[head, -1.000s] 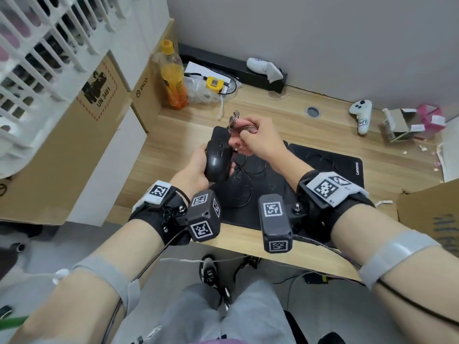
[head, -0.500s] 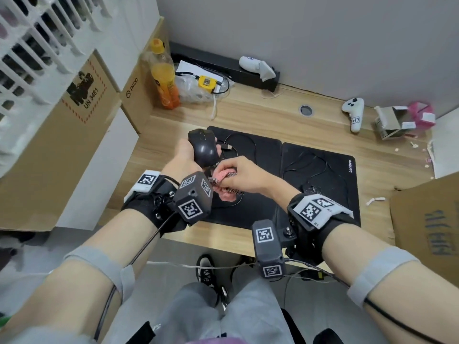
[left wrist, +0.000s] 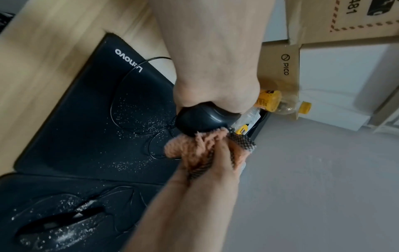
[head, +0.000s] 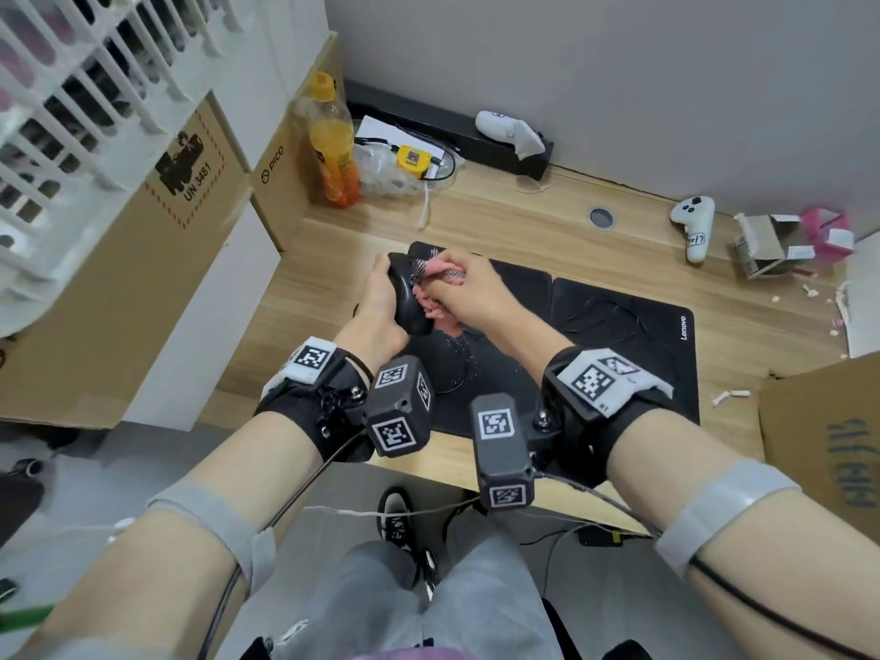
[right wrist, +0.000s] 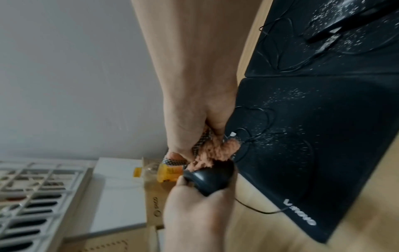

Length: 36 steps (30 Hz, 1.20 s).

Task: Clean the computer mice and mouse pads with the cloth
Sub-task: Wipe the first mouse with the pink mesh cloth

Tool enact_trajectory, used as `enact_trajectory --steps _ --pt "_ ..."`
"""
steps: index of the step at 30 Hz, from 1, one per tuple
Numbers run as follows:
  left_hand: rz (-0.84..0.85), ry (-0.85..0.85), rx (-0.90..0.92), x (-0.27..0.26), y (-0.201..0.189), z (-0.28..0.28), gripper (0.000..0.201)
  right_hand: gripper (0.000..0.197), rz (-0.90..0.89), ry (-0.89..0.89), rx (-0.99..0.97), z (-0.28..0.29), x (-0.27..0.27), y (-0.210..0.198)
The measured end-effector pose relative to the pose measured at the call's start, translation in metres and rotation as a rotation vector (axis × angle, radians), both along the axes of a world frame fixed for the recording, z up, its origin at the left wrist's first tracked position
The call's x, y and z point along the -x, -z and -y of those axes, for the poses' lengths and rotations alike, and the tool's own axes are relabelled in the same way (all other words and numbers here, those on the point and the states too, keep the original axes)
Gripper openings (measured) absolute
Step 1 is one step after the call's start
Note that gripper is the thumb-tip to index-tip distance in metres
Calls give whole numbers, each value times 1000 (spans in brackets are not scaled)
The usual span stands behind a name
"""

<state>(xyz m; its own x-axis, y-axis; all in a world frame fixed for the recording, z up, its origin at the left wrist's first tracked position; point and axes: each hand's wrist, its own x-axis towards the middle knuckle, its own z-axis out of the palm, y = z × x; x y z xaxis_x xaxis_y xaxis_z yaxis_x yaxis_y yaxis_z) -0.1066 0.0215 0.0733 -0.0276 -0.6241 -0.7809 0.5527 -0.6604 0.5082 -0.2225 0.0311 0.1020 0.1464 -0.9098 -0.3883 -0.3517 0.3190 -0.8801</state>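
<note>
My left hand (head: 381,297) grips a black wired mouse (head: 409,302) lifted above the left black mouse pad (head: 457,373). My right hand (head: 469,292) holds a bunched pink cloth (head: 431,307) with a checked edge and presses it against the mouse's right side. In the left wrist view the cloth (left wrist: 194,148) touches the mouse (left wrist: 200,119) from below. In the right wrist view the cloth (right wrist: 213,155) lies on the mouse (right wrist: 209,179). White specks dust both pads. A second mouse (left wrist: 60,228), dusted white, lies on the right Lenovo pad (head: 633,335).
On the wooden desk (head: 524,221) stand an orange drink bottle (head: 333,145), a plastic bag with a yellow gadget (head: 409,169), two white controllers (head: 693,223), and torn small boxes (head: 771,245). Cardboard boxes (head: 157,221) flank the left; another box (head: 828,421) sits right.
Both hands with mouse and cloth moved back away from me. The cloth went from below the mouse to its right side, and the mouse turned on its side.
</note>
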Motion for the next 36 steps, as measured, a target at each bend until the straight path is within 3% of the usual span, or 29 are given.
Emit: enact_trajectory --steps 3,5,6,8,10,15,18,23,26,29,31,34,36 --pt "31 13 -30 -4 -2 -1 59 19 -15 -247 -83 -15 1 5" --pt "85 11 3 -4 -4 2 58 18 -223 -519 -100 -14 4 4" --pt "111 15 42 -2 -11 3 59 17 -311 -551 -76 -10 6 3" --pt "111 37 100 -3 -17 12 63 14 -327 -431 -40 2 10 -4" --pt "112 46 95 -5 -16 16 63 9 -230 -294 -40 14 16 -16" --pt "62 76 86 -4 1 1 38 16 65 68 46 31 15 -39" --pt "-58 4 148 6 -2 1 37 17 30 -12 28 20 -1 -27" --pt "132 -85 15 -11 12 7 50 19 9 -181 36 -9 -8 -5" --pt "154 -85 -31 -23 16 10 51 14 42 -345 -63 -20 -1 -5" --pt "59 -52 2 -25 13 12 45 11 -147 -488 -108 -20 14 -3" --pt "22 -6 26 -24 11 9 47 13 -310 -400 -40 -16 23 -5" --pt "-10 90 44 -17 14 0 49 17 -73 -22 -77 -5 28 -10" --pt "-11 137 74 -9 14 -5 45 18 11 61 -21 2 23 -13"
